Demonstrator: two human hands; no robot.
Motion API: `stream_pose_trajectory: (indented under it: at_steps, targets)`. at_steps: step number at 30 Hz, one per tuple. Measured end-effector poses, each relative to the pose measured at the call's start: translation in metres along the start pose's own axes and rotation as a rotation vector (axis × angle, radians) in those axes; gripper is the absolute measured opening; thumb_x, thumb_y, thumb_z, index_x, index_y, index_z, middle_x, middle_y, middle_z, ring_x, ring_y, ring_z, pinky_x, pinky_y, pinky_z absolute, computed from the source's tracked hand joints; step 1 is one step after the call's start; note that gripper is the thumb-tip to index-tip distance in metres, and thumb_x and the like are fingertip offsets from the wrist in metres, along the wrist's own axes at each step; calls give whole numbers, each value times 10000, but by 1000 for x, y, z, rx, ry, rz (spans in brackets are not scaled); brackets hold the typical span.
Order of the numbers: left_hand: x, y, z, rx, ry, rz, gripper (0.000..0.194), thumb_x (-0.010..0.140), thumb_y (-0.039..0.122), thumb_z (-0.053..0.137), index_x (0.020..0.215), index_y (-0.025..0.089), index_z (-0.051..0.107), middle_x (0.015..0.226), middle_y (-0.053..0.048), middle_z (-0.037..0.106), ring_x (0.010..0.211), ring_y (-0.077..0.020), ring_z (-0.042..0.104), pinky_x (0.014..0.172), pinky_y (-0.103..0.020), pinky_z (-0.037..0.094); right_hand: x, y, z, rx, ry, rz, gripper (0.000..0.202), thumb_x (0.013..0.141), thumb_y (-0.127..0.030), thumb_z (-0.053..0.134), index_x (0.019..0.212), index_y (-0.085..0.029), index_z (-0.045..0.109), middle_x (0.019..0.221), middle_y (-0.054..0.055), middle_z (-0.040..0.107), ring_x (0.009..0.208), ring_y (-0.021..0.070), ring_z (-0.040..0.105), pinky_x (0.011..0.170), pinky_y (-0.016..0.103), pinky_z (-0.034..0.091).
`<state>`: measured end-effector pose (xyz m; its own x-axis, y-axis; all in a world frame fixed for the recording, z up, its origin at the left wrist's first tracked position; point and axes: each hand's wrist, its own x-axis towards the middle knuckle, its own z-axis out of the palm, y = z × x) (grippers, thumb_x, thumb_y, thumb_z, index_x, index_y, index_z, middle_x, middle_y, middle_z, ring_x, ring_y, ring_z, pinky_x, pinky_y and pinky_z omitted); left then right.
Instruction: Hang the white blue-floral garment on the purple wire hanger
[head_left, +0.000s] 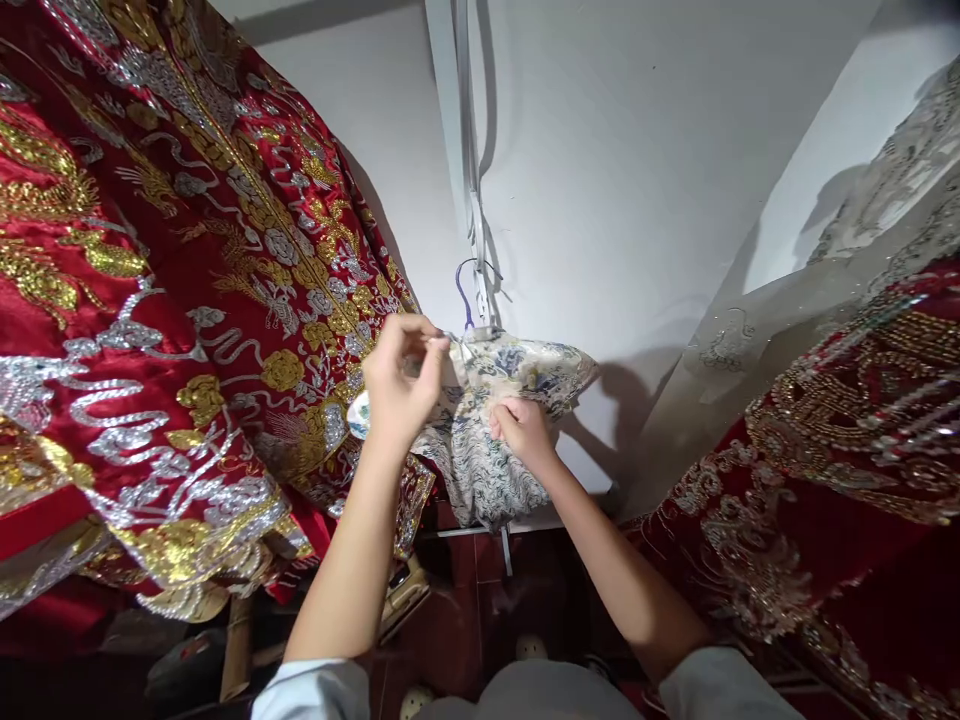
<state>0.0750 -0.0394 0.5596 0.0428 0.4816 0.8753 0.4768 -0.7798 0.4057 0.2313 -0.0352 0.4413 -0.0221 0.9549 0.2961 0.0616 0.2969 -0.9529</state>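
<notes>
A cream garment with a blue floral pattern [517, 362] hangs in the middle of the head view on a hanger with a purple hook [464, 290]. My left hand [405, 375] is at the garment's upper left, near the collar, with thumb and forefinger pinched; what they hold is too small to make out. My right hand [519, 428] is closed against the front of the garment, its fingers curled in; whether fabric is inside them is hidden. Below my hands the cloth is gathered and wrinkled.
A red garment with gold and silver embroidery [281, 240] fills the left side. On the right hang a beaded red garment [810, 500] and a sheer pale one [885, 215]. Behind is a white wall [637, 150] with a vertical metal rail [463, 120].
</notes>
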Motion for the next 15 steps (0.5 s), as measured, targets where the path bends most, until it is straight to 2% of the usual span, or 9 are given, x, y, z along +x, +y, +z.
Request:
stream_pose_trajectory:
  at_steps: [2,4,7,11,15]
  targets:
    - [10,0,-7,-85,-1,-47,154,857,220,688,949,191,567,830,1,592,739,-111,577,678,-232,479,-4,1,3,96,-26,-7,274,873,-238,497,609,-191,556,518,0,593,494,132,526,511,249,386]
    - [9,-3,-10,-172,-119,-115,159,854,222,696,953,184,578,809,2,587,724,-111,566,669,-233,469,-6,-7,7,166,-73,-39,254,919,-309,492,714,-193,587,570,-10,616,498,126,522,506,243,390]
    - [-5,-10,-10,-238,-266,-195,134,873,221,675,971,176,595,807,-4,597,728,-119,562,679,-244,457,-1,-26,14,160,-115,-97,258,958,-433,498,869,-210,593,648,-24,638,519,121,531,515,237,404]
    - [-18,-16,-12,-232,-323,-199,88,894,221,645,958,179,601,813,-1,597,732,-121,548,690,-245,440,7,-45,24,190,-72,-175,307,976,-457,487,801,-215,560,638,-33,592,522,110,509,520,233,387]
    - [-14,-17,-17,-257,-371,-167,65,910,218,617,961,182,599,779,8,586,702,-121,532,680,-246,431,5,-53,33,242,-8,-222,309,973,-428,511,766,-207,573,641,-24,584,536,113,487,535,240,388]
